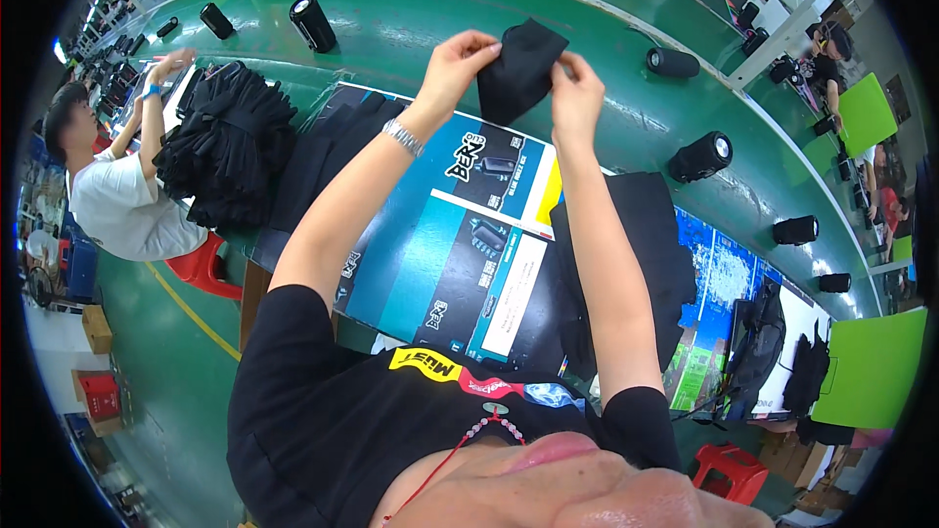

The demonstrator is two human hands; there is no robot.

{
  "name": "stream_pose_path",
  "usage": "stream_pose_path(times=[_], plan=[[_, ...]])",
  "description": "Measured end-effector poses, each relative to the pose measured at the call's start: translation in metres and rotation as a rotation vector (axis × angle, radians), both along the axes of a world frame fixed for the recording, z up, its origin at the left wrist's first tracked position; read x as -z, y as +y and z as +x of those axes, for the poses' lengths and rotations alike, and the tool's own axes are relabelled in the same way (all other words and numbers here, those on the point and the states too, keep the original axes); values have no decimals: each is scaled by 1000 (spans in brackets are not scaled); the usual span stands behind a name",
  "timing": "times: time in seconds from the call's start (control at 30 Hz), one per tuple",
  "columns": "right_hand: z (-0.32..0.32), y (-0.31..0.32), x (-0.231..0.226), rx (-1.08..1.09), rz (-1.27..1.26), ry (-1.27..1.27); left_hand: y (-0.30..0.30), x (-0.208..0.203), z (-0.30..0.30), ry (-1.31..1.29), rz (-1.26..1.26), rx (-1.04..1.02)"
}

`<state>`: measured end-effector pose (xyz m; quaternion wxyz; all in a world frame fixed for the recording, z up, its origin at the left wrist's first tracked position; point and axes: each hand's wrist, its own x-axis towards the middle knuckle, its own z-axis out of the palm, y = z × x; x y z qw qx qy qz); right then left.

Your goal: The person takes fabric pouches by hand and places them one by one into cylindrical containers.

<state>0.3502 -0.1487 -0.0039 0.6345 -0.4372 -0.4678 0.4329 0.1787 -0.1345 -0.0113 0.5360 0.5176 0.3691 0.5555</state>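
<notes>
Both my arms reach forward over the workbench. Between them, above the edge of the green conveyor, hangs a piece of black fabric, possibly a pouch. My left hand pinches its upper left edge between thumb and fingers. On the other side my right hand grips its right edge. A pile of flat black fabric pieces lies under my right forearm. More black fabric is stacked beyond my left forearm, next to a large tied bundle of black fabric pieces.
Printed cardboard covers the bench. Along the green conveyor stand or lie several black cylindrical speakers, including one upright and one to the right. A co-worker sits at the left. Red stools stand near the bench.
</notes>
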Motion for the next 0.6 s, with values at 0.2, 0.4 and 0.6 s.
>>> stream_pose_path(times=[0.2,0.4,0.6], plan=[[-22,75,19,613,283,-567,75,14,13,158,81,-288],[38,130,35,55,-326,256,93,27,43,-165,-350,-56],[39,118,49,-38,-508,-187,100,36,17,-118,-559,54]])
